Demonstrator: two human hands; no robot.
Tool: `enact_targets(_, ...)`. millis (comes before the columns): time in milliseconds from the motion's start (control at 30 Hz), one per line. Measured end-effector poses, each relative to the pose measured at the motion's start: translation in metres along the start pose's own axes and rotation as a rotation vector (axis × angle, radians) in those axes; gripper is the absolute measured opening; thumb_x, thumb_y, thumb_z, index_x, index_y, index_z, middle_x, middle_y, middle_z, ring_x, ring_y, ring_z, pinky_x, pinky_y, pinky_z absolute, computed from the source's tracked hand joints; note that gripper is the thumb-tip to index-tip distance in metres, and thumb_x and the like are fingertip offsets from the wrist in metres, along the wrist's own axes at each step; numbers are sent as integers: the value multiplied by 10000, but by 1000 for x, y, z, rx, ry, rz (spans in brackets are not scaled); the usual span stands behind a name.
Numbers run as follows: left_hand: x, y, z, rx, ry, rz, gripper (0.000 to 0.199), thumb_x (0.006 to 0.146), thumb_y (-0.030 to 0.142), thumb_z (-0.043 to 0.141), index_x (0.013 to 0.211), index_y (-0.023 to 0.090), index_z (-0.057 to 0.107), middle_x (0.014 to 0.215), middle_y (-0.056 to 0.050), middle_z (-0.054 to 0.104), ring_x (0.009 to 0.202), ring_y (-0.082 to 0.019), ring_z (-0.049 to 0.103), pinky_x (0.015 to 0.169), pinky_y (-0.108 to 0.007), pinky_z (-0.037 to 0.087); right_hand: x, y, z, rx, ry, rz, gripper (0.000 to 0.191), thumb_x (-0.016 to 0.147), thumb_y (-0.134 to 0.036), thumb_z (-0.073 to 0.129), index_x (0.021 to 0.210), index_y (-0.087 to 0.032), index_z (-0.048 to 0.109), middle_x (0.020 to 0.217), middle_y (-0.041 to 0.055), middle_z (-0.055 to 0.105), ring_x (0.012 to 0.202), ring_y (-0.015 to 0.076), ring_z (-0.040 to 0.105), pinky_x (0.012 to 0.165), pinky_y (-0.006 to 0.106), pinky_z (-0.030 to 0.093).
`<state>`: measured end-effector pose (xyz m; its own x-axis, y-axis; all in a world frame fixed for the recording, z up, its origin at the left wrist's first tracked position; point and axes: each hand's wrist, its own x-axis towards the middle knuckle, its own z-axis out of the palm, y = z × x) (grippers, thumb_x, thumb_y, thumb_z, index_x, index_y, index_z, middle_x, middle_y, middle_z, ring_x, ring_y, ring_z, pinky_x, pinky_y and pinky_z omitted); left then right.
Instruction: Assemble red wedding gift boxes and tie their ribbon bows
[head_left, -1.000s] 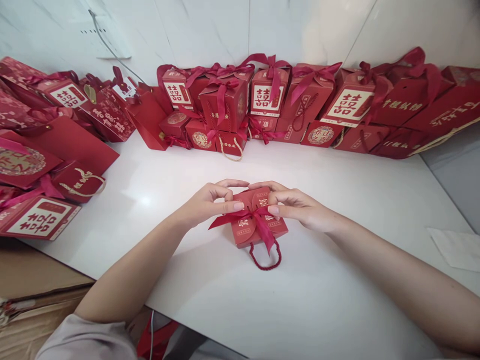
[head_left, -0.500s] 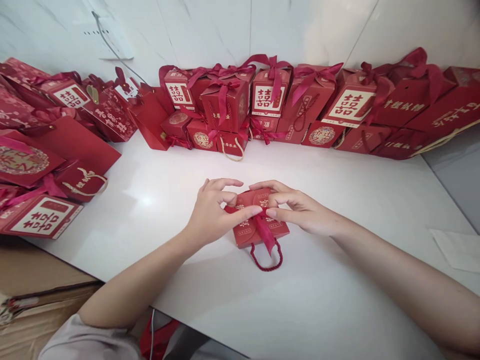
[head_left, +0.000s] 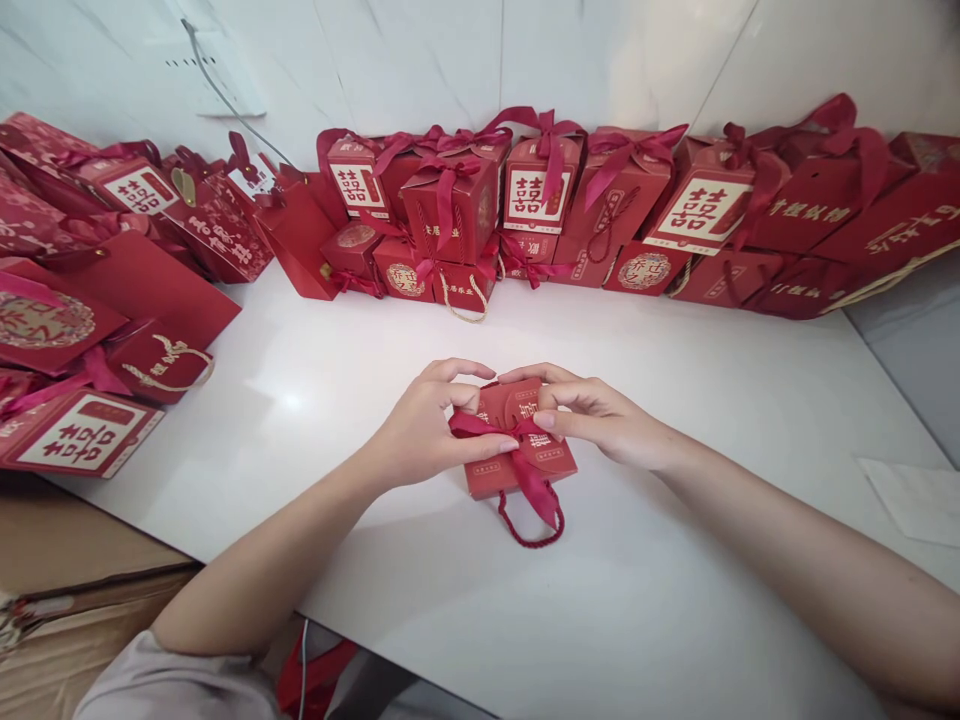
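Observation:
A small red gift box (head_left: 486,478) with pale printed characters sits on the white table in front of me. A crimson ribbon (head_left: 534,486) crosses its top, one tail hanging down over the near side beside a dark red rope handle (head_left: 531,541). My left hand (head_left: 442,415) is at the box's left, its thumb pressing the ribbon near the middle and its forefinger bent at the ribbon's loop. On the right, my right hand (head_left: 592,415) pinches the ribbon between thumb and forefinger, close to the knot. Part of the box top is hidden by the fingers.
Along the wall stands a stacked row of red gift boxes (head_left: 634,195) with ribbons. More red boxes and bags (head_left: 86,430) crowd the table's left side. A cardboard box (head_left: 90,600) is below the left edge, and a white sheet (head_left: 907,498) lies at right.
My left thumb has moved slightly down and left along the ribbon, uncovering more of the ribbon on the box top. The ribbon's tail has swung a little to the right.

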<state>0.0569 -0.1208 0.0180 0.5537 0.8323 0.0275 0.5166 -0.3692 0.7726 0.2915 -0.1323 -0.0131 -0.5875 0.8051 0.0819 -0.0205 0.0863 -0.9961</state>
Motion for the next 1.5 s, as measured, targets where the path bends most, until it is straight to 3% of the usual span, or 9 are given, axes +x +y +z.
enact_targets(233,4,-9,-26,-252,-191,131,273,845,359,649,645,176,615,1240,-74,581,1137,-242,571,1034,-402,425,0,0,-2,-92,55,-39,299,947,-418,582,741,-212,651,1361,47,507,1236,250,528,1036,422,433)
enact_targets(500,4,-10,-21,-399,-241,135,258,786,312,714,643,172,550,857,-43,583,803,-163,564,753,-314,492,-8,-6,15,-555,479,-359,120,961,-277,556,1057,-280,628,1262,83,572,1211,265,530,1038,463,409)
enact_targets(567,4,-12,-21,-432,-245,90,244,787,293,721,694,173,529,769,-17,567,698,-128,530,641,-270,461,-15,-10,22,-698,435,-510,174,935,-240,592,1099,-296,609,1187,76,620,1103,259,586,949,444,459)
enact_targets(667,4,-13,-22,-432,-227,71,251,775,263,738,727,168,511,778,-6,537,671,-107,507,578,-240,421,-24,-15,34,-929,202,-704,255,913,-223,635,1140,-337,605,1122,20,694,971,230,634,882,418,458)
enact_targets(833,3,-14,-19,-518,-271,88,263,809,233,706,745,174,457,786,5,483,635,-85,454,532,-225,373,-30,-13,52,-1167,-59,-705,396,977,-175,523,1329,-357,535,1311,-14,644,956,202,638,726,374,440)
enact_targets(967,1,-13,-16,-520,-218,98,249,847,223,667,778,180,431,794,7,487,613,-74,414,517,-223,323,-29,-8,55,-1314,-8,-670,296,973,-145,517,1215,-272,629,1194,33,704,910,218,630,688,376,437)
enact_targets(1133,-1,-12,-16,-436,-187,86,202,833,219,687,867,173,494,828,3,536,542,-42,369,478,-208,291,-24,-7,51,-1349,168,-882,145,928,-98,588,906,-187,700,1006,33,747,832,187,629,650,335,464)
enact_targets(1233,0,-13,-17,-488,-213,107,241,818,196,704,955,180,506,811,17,566,479,-17,340,434,-185,265,-21,-1,47,-1355,157,-946,124,920,-96,599,895,-171,695,1013,39,743,836,172,629,656,316,478)
enact_targets(1500,1,-13,-16,-614,-296,88,189,814,230,707,832,153,535,666,36,501,544,-56,448,493,-182,360,-18,11,46,-1357,186,-1030,139,893,-131,653,1008,-197,694,907,1,743,787,167,615,639,318,473)
